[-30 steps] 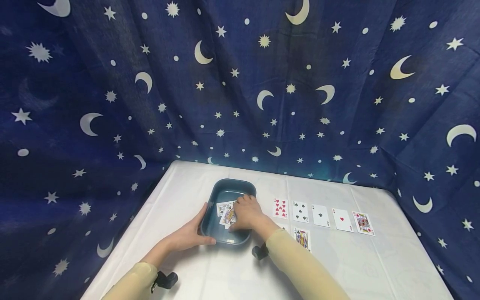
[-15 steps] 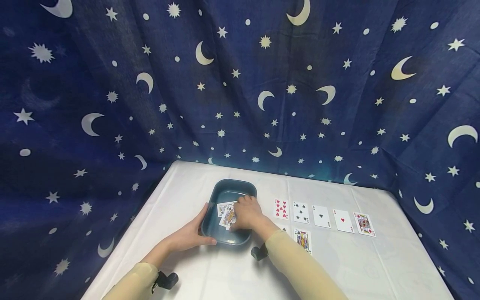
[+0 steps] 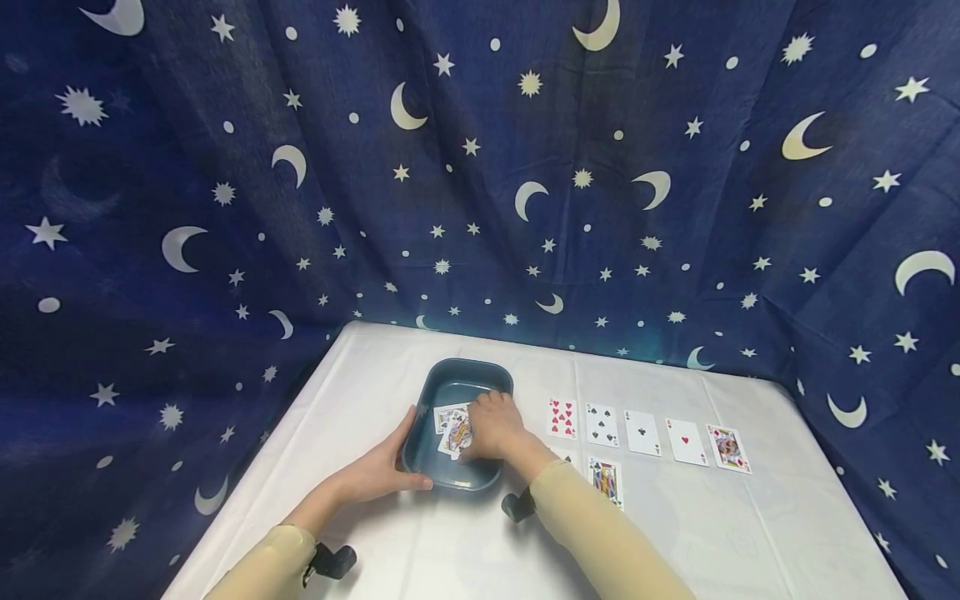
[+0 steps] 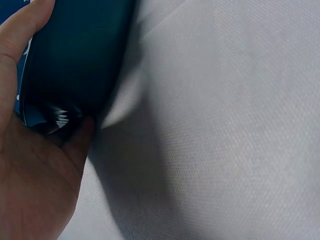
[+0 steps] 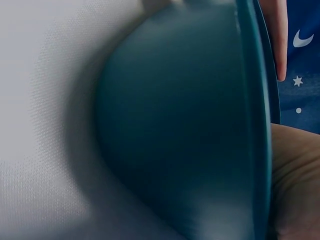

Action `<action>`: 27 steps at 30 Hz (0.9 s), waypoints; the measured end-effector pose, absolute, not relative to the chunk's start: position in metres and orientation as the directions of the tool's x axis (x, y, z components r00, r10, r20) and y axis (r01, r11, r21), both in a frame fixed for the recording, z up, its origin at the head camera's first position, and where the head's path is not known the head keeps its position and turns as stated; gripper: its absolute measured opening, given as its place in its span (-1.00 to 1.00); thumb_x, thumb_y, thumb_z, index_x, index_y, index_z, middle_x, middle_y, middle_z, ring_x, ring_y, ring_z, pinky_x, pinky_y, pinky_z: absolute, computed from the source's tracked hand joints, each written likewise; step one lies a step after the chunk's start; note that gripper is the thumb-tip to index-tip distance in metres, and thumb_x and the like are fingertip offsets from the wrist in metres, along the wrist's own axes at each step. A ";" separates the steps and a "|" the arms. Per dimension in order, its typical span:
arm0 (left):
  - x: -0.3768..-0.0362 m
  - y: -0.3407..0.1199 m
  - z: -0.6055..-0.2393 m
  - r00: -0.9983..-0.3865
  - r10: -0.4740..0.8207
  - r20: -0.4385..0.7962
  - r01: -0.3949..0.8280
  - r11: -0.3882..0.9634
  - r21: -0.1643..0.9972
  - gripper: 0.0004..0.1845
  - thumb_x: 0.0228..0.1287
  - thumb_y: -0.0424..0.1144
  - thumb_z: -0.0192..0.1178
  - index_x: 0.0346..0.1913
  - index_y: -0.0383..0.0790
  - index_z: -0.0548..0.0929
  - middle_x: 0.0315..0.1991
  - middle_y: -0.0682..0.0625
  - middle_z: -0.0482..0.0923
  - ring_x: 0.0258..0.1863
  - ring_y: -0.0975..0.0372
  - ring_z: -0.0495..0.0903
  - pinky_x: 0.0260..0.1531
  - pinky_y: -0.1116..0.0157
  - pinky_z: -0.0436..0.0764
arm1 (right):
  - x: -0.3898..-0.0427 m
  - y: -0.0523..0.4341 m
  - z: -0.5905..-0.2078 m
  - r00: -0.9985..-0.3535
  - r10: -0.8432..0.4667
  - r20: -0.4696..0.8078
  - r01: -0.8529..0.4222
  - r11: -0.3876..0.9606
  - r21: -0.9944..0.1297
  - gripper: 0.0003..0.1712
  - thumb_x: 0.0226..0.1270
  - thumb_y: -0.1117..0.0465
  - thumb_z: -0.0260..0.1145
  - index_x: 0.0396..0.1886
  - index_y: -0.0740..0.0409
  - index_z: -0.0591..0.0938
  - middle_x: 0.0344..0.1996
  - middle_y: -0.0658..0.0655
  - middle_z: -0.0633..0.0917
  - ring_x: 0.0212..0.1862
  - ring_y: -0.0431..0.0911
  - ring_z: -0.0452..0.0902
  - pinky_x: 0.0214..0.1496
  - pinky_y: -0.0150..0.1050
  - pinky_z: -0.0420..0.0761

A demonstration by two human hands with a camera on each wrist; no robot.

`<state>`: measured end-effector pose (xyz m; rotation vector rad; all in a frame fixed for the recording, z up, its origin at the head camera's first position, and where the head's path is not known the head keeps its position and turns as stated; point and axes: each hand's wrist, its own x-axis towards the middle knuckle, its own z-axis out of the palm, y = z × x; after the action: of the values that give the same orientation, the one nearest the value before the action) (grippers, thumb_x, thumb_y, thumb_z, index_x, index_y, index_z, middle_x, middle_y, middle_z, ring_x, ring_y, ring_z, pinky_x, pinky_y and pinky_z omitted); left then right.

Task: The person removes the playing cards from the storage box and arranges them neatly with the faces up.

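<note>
A dark teal plastic tray [image 3: 471, 367] stands on the white-covered table, with playing cards [image 3: 456, 432] lying overlapped and face up inside it. My left hand [image 3: 378, 468] holds the tray's near left corner, fingers along its left side and thumb at the front. In the left wrist view, thumb and fingers of the left hand [image 4: 35, 175] spread around the tray wall [image 4: 75, 55]. My right hand [image 3: 495, 427] reaches over the right rim into the tray, its fingers curled over the top card. Its fingertips are partly hidden; the right wrist view shows mostly the tray's outer wall [image 5: 175, 120].
Right of the tray, cards lie face up in a row: a heart card [image 3: 562, 417], a spade card [image 3: 602, 425], an ace of clubs [image 3: 642, 433], an ace of hearts [image 3: 686, 442] and a picture card [image 3: 728, 448]. Another picture card [image 3: 606, 481] lies nearer, beside one half hidden by the right arm.
</note>
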<state>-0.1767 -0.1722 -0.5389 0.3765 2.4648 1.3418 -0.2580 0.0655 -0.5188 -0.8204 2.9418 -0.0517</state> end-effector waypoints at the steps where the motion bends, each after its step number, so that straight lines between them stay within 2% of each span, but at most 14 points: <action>1: -0.177 -0.172 -0.540 -0.918 0.369 -0.145 0.081 0.531 0.844 0.40 0.08 0.09 0.56 0.67 -0.05 -0.34 0.68 -0.02 -0.34 0.62 0.00 -0.23 0.50 -0.03 0.11 | -0.258 0.066 -0.519 -0.853 -0.516 -0.077 -0.513 0.857 -0.055 0.11 -0.26 -0.42 0.64 0.18 0.24 0.62 -0.01 0.10 0.61 0.07 0.00 0.41 0.29 -0.05 0.38; 11: -0.177 -0.173 -0.540 -0.920 0.359 -0.155 0.072 0.545 0.836 0.41 0.07 0.10 0.56 0.67 -0.01 -0.36 0.68 0.04 -0.34 0.63 0.06 -0.22 0.52 -0.01 0.05 | -0.259 0.065 -0.519 -0.858 -0.509 -0.071 -0.505 0.860 -0.069 0.12 -0.27 -0.42 0.65 0.18 0.23 0.58 -0.01 0.12 0.62 0.04 0.00 0.41 0.25 -0.07 0.39; 27: -0.178 -0.173 -0.542 -0.920 0.355 -0.166 0.062 0.551 0.832 0.42 0.05 0.14 0.55 0.67 0.02 -0.36 0.68 0.04 -0.34 0.63 0.04 -0.21 0.50 -0.01 0.12 | -0.260 0.064 -0.523 -0.850 -0.521 -0.080 -0.517 0.853 -0.065 0.11 -0.26 -0.40 0.65 0.22 0.22 0.61 -0.06 0.10 0.62 0.02 -0.01 0.40 0.23 -0.06 0.39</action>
<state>-0.1776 -0.1732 -0.5417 0.3441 2.4750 1.3099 -0.2604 0.0644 -0.5229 -0.8238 2.9327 -0.0624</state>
